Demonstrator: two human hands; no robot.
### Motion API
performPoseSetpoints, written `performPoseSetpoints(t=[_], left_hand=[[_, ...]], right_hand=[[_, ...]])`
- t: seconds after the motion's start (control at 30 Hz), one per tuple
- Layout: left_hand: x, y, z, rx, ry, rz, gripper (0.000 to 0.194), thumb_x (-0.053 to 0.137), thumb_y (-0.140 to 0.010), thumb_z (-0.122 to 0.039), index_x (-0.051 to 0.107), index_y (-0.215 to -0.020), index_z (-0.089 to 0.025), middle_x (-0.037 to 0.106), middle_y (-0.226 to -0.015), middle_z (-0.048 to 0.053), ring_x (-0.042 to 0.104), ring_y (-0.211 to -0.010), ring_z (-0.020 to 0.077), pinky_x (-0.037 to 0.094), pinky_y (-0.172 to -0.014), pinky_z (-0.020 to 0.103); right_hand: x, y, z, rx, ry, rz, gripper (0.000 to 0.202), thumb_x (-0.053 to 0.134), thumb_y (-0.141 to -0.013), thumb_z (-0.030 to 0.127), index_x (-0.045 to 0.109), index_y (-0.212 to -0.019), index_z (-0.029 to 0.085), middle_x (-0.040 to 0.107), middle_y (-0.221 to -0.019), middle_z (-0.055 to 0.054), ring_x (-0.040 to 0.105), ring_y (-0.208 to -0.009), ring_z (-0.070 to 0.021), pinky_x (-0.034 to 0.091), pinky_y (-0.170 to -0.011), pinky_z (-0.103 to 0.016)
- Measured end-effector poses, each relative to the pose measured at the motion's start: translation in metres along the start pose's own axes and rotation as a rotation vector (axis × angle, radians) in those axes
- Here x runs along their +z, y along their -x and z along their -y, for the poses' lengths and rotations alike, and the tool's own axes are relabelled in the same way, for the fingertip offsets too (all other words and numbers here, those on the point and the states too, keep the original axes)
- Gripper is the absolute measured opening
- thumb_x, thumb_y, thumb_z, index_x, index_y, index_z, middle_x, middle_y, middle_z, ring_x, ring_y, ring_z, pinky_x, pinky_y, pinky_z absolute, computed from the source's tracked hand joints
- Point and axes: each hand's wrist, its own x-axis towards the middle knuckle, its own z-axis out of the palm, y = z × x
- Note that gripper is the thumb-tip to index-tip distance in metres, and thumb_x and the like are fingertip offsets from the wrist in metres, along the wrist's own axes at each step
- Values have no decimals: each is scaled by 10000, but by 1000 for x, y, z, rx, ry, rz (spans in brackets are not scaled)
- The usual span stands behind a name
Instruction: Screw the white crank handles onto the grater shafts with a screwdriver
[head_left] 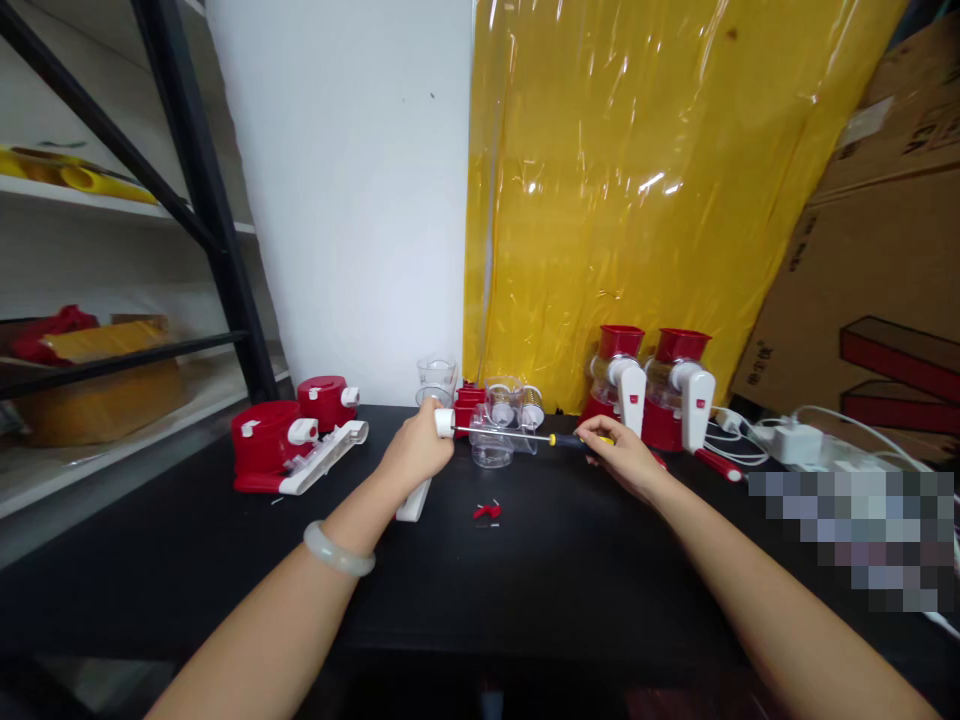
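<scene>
My left hand (421,447) is closed around a white plastic crank arm (413,503); its round end sticks out past my fingers and its lower end shows beneath them. A screwdriver (510,434) with a black and yellow handle lies level in my right hand (621,455), which is closed on the handle. Its tip meets the round end of the white part; whether it sits in a screw is too small to tell. Clear plastic housings (492,452) stand just behind the shaft. A small red piece (489,511) lies on the table below, with several tiny metal pins or screws around it.
Two red bases (270,440) stand on the left of the black table (570,590), beside another white arm (327,459). Two red-and-white rotary graters (681,390) are at the back right. White cables and a charger (797,445) lie at the right edge, near a carton (862,280).
</scene>
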Motion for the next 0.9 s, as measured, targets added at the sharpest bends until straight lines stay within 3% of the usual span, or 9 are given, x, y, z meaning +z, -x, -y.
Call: performPoseSetpoints(t=[0.2,0.33,0.47,0.57,0.67,0.77,0.83,0.9], left_hand=[[0,-3,3,-7,-17,-2,331,553,-776,-217,484,-1099,-234,703,-930,73,688,-804,261,432,-615,289],[2,-3,5,11,-25,-4,307,547,-775,-219,485,-1075,-240,703,-915,69,683,-784,256,423,-602,288],[1,-3,4,1,-14,0,316,548,-775,-227,486,-1084,-241,705,-922,73,683,-794,263,432,-616,295],[2,-2,3,2,-7,10,321,553,-768,-225,484,-1082,-235,705,-922,77,683,-794,262,432,-621,294],[4,-2,3,29,-3,6,301,557,-771,-233,479,-1062,-237,704,-925,76,681,-784,253,426,-615,289],[7,-2,3,34,-6,11,295,559,-771,-236,475,-1053,-237,705,-920,76,681,-776,250,421,-606,285],[7,-2,4,25,-13,17,305,559,-766,-227,476,-1059,-233,705,-914,79,683,-774,251,421,-607,285],[7,-3,4,22,-20,15,313,557,-761,-219,477,-1063,-232,704,-914,80,683,-773,251,421,-608,286]], right_hand=[[-1,1,3,-61,34,-30,343,735,-712,495,627,-850,201,637,-855,-22,584,-674,-135,491,-675,-299],[-4,0,6,-150,108,-109,348,782,-669,461,644,-863,207,661,-917,-43,612,-830,-181,474,-837,-355],[-4,1,8,-192,88,-111,402,816,-634,437,646,-925,217,664,-945,-44,610,-945,-206,450,-926,-384],[0,3,10,-105,-17,-86,392,789,-650,492,636,-882,214,655,-944,-45,633,-907,-199,507,-859,-368],[4,4,13,108,-111,-64,443,632,-741,636,586,-844,207,650,-769,-40,659,-668,-187,546,-601,-330],[5,4,12,173,18,-67,499,484,-805,693,555,-842,201,581,-544,-4,540,-401,-139,366,-354,-225],[4,3,10,124,103,-56,476,500,-810,668,557,-846,197,570,-525,12,469,-351,-101,267,-323,-192],[3,2,9,90,121,-57,445,552,-796,636,565,-854,195,578,-559,23,458,-367,-78,264,-339,-181]])
